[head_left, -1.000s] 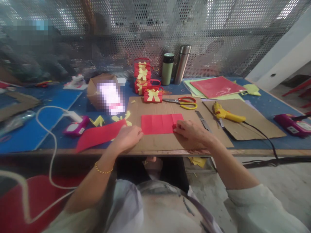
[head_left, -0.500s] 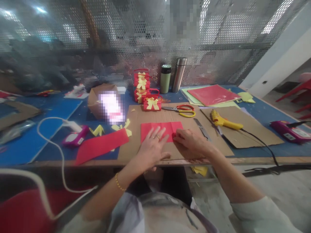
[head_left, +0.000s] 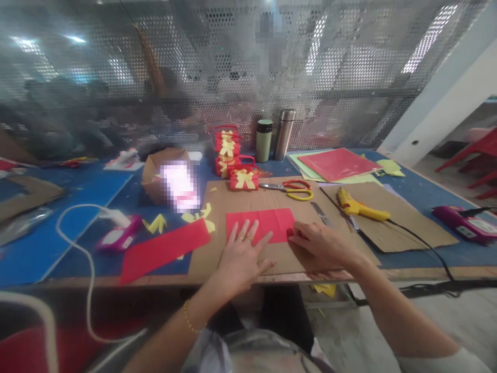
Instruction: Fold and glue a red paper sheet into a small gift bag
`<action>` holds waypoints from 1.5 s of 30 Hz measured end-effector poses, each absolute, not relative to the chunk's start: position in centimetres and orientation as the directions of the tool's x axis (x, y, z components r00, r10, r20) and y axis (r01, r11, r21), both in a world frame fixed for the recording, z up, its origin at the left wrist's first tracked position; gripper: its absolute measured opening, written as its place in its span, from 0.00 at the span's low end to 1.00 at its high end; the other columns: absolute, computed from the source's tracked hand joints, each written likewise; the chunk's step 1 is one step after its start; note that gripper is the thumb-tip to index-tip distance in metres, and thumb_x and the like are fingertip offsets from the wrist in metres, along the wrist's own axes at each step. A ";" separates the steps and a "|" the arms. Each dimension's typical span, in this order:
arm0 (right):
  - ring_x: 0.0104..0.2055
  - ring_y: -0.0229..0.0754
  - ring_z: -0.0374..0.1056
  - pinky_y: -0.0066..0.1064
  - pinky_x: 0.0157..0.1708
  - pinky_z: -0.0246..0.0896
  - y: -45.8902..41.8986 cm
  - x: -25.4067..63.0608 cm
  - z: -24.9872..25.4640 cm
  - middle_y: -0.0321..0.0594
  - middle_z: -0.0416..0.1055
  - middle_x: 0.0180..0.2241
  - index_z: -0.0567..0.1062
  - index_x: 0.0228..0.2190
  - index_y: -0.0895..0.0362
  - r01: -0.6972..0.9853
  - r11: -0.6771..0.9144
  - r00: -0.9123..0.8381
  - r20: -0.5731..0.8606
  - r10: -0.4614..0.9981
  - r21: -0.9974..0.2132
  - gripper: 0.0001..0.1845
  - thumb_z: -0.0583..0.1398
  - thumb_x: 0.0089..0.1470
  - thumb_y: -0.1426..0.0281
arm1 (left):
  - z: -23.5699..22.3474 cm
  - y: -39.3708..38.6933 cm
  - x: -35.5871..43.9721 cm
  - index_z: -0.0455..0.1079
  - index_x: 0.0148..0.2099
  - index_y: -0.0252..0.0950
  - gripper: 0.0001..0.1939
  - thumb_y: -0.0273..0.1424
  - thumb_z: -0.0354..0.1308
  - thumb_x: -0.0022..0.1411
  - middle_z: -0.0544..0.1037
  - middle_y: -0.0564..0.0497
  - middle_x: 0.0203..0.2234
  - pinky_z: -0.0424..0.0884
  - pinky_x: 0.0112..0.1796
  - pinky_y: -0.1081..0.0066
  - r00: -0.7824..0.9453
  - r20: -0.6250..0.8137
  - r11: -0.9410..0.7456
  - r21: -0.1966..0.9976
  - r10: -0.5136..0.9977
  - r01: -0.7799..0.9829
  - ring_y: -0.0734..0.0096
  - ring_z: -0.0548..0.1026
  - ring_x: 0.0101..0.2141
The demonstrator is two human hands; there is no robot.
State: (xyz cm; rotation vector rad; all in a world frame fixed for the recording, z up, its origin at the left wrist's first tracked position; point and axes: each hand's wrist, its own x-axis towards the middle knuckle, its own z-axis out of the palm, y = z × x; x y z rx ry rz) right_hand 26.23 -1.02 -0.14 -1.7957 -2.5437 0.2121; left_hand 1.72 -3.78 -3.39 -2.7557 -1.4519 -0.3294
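Creased red paper (head_left: 267,223) lies flat on the brown cardboard (head_left: 217,259), in front of the person. Left hand (head_left: 243,254): spread, fingertips on the paper's left part. Right hand (head_left: 316,241): fingers curled together at its right edge; cannot tell whether they pinch it. Yellow-and-red-handled scissors (head_left: 289,188) lie beyond, near a bow-decorated red box (head_left: 244,179).

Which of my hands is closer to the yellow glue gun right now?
Your right hand, just to the glue gun's left and nearer the table edge. Your left hand is farther left, fingers on the red paper.
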 end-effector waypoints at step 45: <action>0.18 0.32 0.67 0.21 0.19 0.62 29.4 14.1 9.5 0.40 0.78 0.25 0.78 0.31 0.62 0.630 0.314 -0.089 0.336 0.938 -0.710 0.07 0.63 0.58 0.70 | -5.4 -4.2 1.5 0.65 0.69 0.46 0.32 0.53 0.53 0.68 0.61 0.38 0.69 0.56 0.65 0.40 0.519 0.312 -0.599 0.275 0.796 0.753 0.42 0.56 0.69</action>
